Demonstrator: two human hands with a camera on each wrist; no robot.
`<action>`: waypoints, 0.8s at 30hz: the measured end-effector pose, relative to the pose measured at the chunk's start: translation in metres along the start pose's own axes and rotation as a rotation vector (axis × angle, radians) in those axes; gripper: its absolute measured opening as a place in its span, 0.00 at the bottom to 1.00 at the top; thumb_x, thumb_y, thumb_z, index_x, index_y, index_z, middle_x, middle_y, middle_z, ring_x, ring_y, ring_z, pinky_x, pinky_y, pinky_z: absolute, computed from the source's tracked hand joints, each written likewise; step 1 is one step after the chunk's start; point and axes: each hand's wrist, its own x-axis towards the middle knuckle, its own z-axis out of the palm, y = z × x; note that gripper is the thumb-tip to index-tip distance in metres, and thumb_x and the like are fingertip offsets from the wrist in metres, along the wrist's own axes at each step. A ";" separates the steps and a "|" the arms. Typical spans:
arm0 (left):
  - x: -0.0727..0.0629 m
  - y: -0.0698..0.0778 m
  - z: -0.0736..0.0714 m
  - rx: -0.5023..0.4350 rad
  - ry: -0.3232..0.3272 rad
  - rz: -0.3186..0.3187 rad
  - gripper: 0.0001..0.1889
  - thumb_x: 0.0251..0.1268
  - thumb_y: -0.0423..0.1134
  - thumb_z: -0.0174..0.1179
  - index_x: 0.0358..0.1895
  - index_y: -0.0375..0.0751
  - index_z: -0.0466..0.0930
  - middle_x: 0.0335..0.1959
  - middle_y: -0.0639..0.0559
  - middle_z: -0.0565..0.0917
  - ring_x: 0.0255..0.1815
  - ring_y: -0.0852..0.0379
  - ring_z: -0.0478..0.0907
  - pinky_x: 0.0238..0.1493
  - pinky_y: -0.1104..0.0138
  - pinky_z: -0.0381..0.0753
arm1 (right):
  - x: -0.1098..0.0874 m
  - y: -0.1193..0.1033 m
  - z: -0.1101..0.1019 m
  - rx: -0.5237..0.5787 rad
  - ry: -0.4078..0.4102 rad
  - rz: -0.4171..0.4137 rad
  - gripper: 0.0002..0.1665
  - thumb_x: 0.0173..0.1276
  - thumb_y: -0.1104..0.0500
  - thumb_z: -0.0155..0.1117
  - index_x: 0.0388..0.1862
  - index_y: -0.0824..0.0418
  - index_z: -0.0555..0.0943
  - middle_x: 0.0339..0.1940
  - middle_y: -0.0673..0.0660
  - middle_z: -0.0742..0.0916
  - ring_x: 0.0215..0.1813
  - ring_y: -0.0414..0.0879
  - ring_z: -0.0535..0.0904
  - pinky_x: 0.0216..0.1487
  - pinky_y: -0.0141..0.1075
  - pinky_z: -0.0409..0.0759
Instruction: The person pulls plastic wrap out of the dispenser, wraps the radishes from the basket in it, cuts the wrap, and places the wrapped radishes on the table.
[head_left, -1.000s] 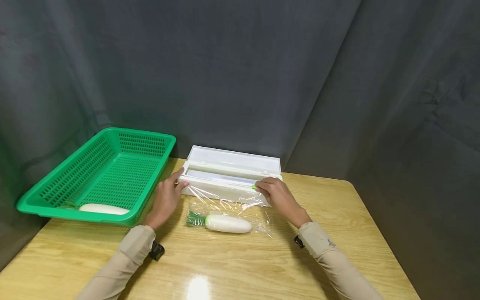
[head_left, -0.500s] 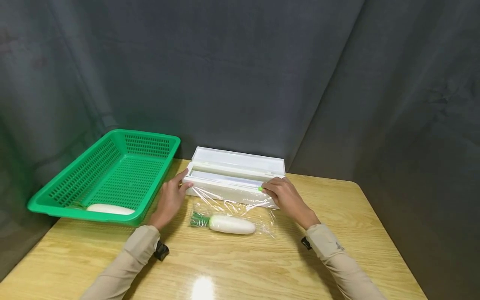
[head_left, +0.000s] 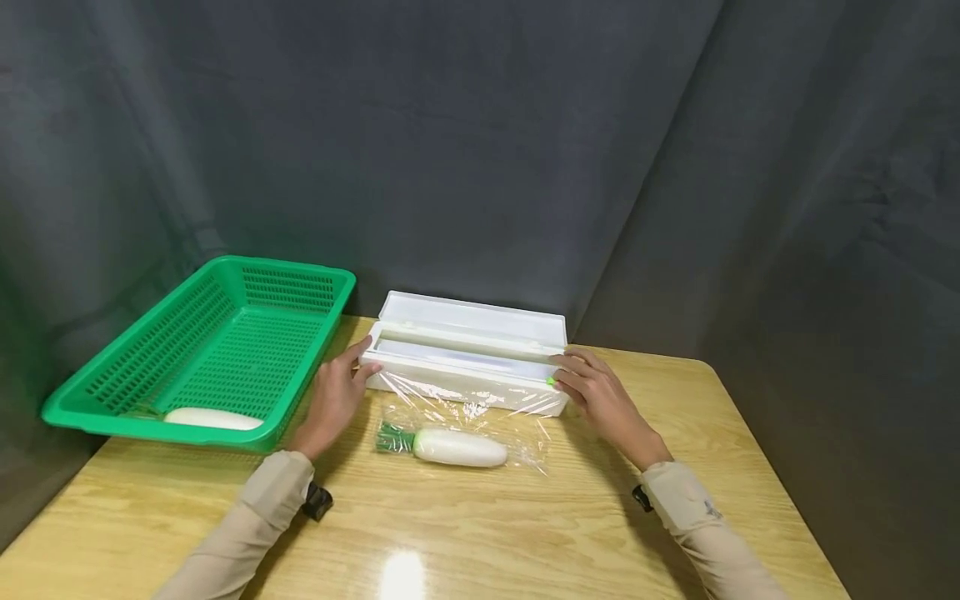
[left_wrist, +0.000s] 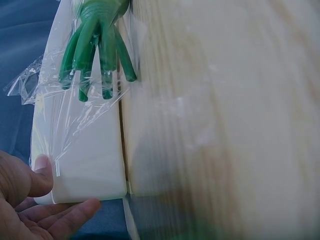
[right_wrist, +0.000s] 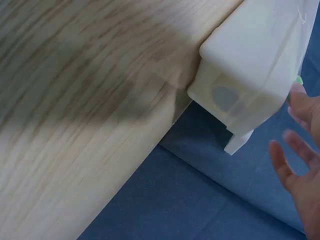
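A long white cling film dispenser [head_left: 467,360] stands at the back of the table with its lid [head_left: 472,321] raised. My left hand [head_left: 335,406] grips its left end, thumb on the front top edge. At the right end, my right hand [head_left: 606,406] pinches the small green slide cutter [head_left: 551,381]; the right wrist view shows this cutter [right_wrist: 299,80] at the fingertips. Clear film [head_left: 474,408] drapes from the dispenser's front over a white radish [head_left: 459,448] with green stalks. In the left wrist view, those stalks [left_wrist: 100,45] lie under the film.
A green plastic basket [head_left: 315,354] stands on the left, with another white radish [head_left: 213,418] lying in its near end. The wooden table [head_left: 510,533] ends at the right and back, where a dark grey curtain [head_left: 465,150] hangs.
My right hand has slid the green cutter rightward along the dispenser to its right end. The left hand keeps its grip, and the radish and film stay in place.
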 end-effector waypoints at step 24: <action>-0.002 0.004 -0.002 0.011 -0.036 -0.028 0.27 0.68 0.32 0.69 0.68 0.27 0.77 0.53 0.26 0.85 0.33 0.41 0.81 0.37 0.45 0.79 | -0.017 0.005 -0.004 -0.086 0.030 0.011 0.11 0.61 0.72 0.75 0.43 0.67 0.88 0.47 0.63 0.89 0.51 0.59 0.83 0.51 0.54 0.74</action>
